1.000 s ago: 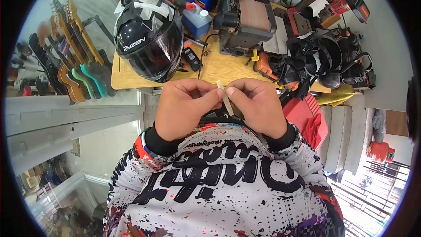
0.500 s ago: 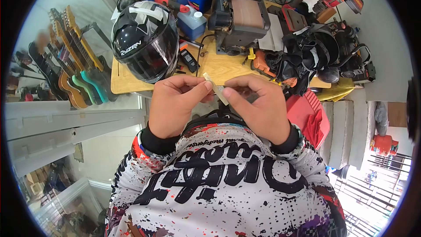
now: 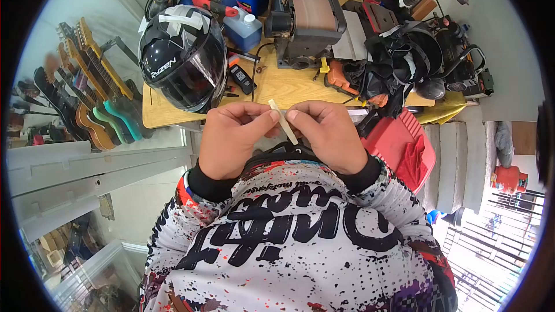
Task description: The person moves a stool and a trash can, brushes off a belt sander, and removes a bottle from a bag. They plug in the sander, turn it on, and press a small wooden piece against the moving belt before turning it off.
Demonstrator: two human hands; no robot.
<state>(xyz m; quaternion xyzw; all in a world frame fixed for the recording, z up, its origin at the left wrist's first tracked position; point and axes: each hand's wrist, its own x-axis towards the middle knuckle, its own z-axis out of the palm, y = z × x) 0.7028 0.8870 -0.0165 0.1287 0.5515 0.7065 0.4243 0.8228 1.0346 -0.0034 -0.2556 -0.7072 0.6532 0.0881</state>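
Note:
A thin, pale cream strip [image 3: 283, 122] is held between both hands in front of my chest, slanting from upper left to lower right. My left hand [image 3: 234, 136] pinches its upper part between thumb and fingers. From the other side, my right hand [image 3: 329, 134] has its thumb and bent fingers against the strip's middle. The fingertips behind the strip are partly hidden. Beyond my hands lies the wooden table [image 3: 173, 117], its near edge just above my knuckles.
On the table stand a black-and-white helmet [image 3: 184, 58], a blue jug [image 3: 243, 29], a belt sander [image 3: 309, 23], an orange tool [image 3: 340, 78] and black gear [image 3: 404, 63]. Guitars [image 3: 95, 89] lean at the left. A red bin [image 3: 399, 138] sits at the right.
My right hand has shifted slightly left, closer to my left hand. The strip now stands a little steeper. The background has shifted slightly with the head camera.

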